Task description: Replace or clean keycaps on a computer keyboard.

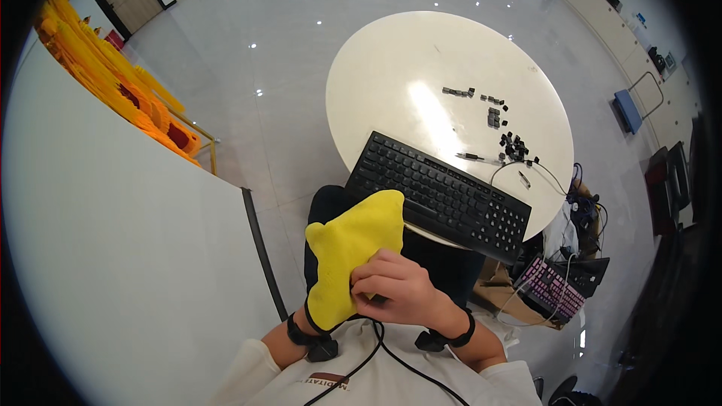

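My left hand (344, 248) is inside a yellow cloth mitt (353, 222), its fingers hidden. My right hand (392, 289) lies over the mitt with bent fingers pinching its cloth near the lower edge. Just beyond the mitt, a black keyboard (432, 188) rests at a slant on the near part of a round white table (376, 60), with a cable running from it. Small dark keycaps (515, 146) lie in a pile and in short groups behind it, beside a black pen (470, 156) and another small slim item (524, 179).
At right, a pink-keyed keyboard (549, 286) and cables lie on a cardboard box (492, 289). Farther right stand a blue trolley (626, 111) and cabinets (602, 30). A white panel (120, 240) fills the left side, with orange-yellow items (113, 83) on a rack behind it.
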`<state>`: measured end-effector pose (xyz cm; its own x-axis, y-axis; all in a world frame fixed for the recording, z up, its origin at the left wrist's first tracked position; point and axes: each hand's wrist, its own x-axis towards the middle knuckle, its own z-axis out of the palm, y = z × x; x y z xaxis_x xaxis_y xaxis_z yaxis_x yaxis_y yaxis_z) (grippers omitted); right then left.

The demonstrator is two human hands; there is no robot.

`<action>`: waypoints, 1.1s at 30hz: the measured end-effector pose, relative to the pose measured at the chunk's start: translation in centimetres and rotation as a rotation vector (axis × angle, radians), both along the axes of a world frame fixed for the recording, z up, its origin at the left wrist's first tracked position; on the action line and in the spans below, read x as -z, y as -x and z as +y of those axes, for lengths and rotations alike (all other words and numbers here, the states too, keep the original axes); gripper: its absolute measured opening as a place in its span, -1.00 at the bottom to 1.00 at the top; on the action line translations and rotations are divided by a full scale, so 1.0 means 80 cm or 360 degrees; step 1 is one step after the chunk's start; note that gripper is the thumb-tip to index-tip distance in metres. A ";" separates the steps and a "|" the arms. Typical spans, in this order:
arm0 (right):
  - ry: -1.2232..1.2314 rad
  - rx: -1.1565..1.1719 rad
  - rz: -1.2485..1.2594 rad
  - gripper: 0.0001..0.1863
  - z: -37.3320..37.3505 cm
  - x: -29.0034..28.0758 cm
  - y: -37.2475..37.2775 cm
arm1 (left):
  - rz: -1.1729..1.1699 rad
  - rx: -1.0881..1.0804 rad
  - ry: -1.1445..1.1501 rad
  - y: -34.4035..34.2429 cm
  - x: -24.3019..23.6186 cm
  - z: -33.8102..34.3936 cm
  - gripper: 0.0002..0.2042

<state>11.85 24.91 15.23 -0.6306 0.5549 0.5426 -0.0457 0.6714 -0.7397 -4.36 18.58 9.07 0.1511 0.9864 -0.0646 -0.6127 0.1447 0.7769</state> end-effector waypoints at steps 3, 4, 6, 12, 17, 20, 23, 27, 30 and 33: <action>-0.0022 -0.0037 -0.0006 -0.71 -0.012 0.007 0.001 | 0.0185 0.0053 -0.0056 0.006 0.000 -0.006 -0.31; -0.0021 -0.0034 -0.0007 -0.71 -0.016 0.008 0.001 | 0.0240 0.0063 -0.0070 0.008 -0.001 -0.006 -0.32; -0.0034 0.0056 -0.0011 -0.70 -0.020 0.010 0.001 | 0.0320 0.0059 -0.0096 0.010 -0.004 -0.005 -0.35; -0.0114 0.0590 -0.0093 -0.73 -0.005 0.002 0.007 | 0.0041 -0.0180 -0.0028 -0.007 -0.009 0.007 -0.41; -0.0049 0.0516 -0.0093 -0.73 -0.010 -0.004 0.005 | 0.0096 -0.0297 -0.0080 -0.006 -0.017 0.010 -0.42; -0.0051 0.0377 -0.0140 -0.73 -0.019 -0.012 0.002 | 0.0745 -0.0322 -0.0294 -0.001 -0.024 0.005 -0.43; 0.0010 0.0338 -0.0201 -0.74 -0.027 -0.019 0.000 | 0.0103 -0.0227 -0.0063 0.007 -0.015 0.006 -0.46; -0.0003 0.0498 -0.0218 -0.75 -0.027 -0.015 0.001 | 0.0560 -0.0287 -0.0199 -0.002 -0.019 0.012 -0.46; 0.0005 0.0647 -0.0215 -0.75 -0.018 -0.013 0.003 | 0.0736 -0.0366 -0.0074 -0.009 -0.037 0.018 -0.47; 0.0034 0.0685 -0.0260 -0.75 -0.016 -0.011 0.001 | -0.0035 -0.0478 0.0140 -0.013 -0.042 0.024 -0.48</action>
<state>11.75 23.64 16.15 -0.4167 0.7950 0.4409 0.3526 0.5884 -0.7277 -3.35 20.47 12.41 -0.1439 0.9780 -0.1513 -0.6550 0.0205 0.7554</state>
